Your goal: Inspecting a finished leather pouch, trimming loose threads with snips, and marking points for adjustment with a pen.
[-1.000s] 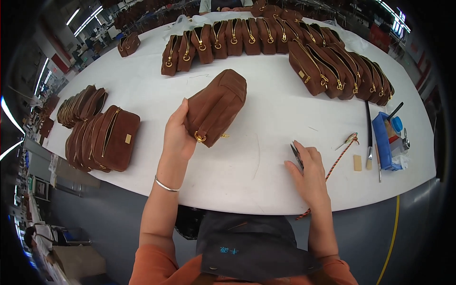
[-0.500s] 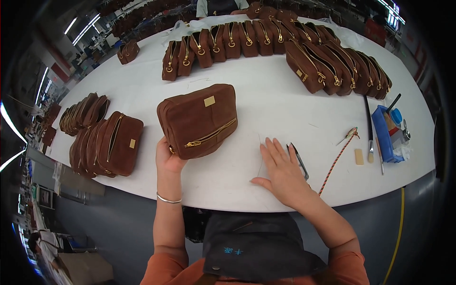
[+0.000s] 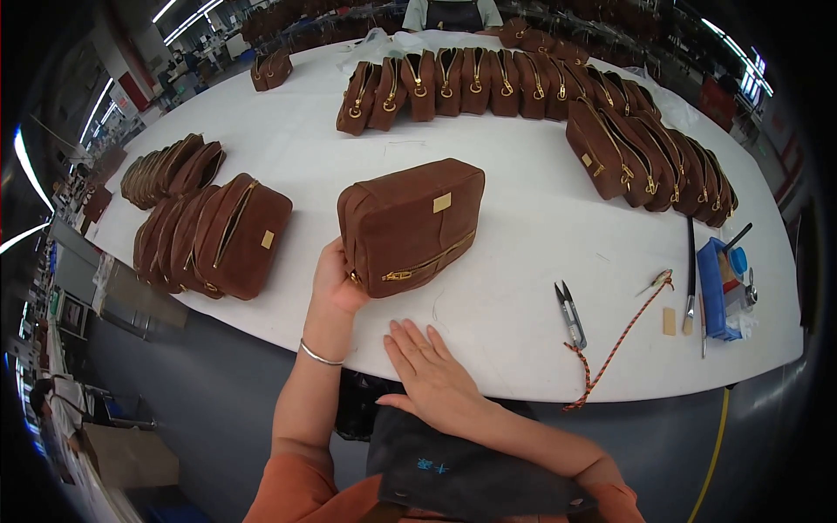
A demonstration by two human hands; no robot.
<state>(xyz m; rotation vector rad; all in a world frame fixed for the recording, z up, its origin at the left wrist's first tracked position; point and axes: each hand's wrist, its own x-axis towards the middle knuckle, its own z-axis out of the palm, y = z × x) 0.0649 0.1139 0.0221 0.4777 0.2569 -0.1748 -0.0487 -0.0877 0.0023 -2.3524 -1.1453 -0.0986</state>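
My left hand (image 3: 340, 277) grips a brown pouch (image 3: 414, 227) by its lower left end, keeping it tilted above the white table (image 3: 514, 288). The pouch has a small gold plate and a gold zipper facing me; my fingers are partly hidden behind it. My right hand (image 3: 429, 370) lies flat at the table's near edge, fingers stretched out, nothing held. A loose dark thread (image 3: 435, 305) lies between that hand and the pouch. Further right are black thread snips (image 3: 570, 315) tied to a red-and-black cord (image 3: 606, 357).
Brown pouches (image 3: 475, 78) with gold zippers line the far side, and more pouches (image 3: 248, 240) stand at left. At right are a blue tray (image 3: 717, 296) of small items, a brush (image 3: 690, 279) and a tan block (image 3: 669, 321). A person (image 3: 452, 13) is across the table.
My right hand has swept left and toward me across the table, still flat, away from the snips. The pouch stays in my left hand. The whole view has shifted.
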